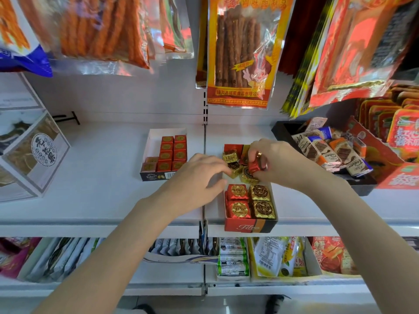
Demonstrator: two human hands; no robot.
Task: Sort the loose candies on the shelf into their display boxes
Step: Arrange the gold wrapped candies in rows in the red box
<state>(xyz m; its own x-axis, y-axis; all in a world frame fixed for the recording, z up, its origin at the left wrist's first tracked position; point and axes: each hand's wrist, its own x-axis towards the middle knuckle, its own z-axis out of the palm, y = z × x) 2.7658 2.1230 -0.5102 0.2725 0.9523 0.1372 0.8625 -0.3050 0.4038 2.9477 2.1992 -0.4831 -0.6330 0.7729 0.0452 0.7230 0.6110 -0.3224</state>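
The hanging snack bags [99,30] across the upper left of the frame are motion-blurred and cut off by the top edge, so their print cannot be read. In the middle of the frame the right hand [275,164] covers the far end of the red Fileo display box [249,226] and most of the red-wrapped candy [254,167] pinched in its fingers, while the left hand [199,177] hides the box's left wall. At the right edge the orange packets [402,132] are cropped, and the small print on the chocolate bars [328,152] is too fine to tell.

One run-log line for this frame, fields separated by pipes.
right hand: pinching red-wrapped candy over Fileo box | left hand: fingertips at gold candies, box's left edge | front rows: filled
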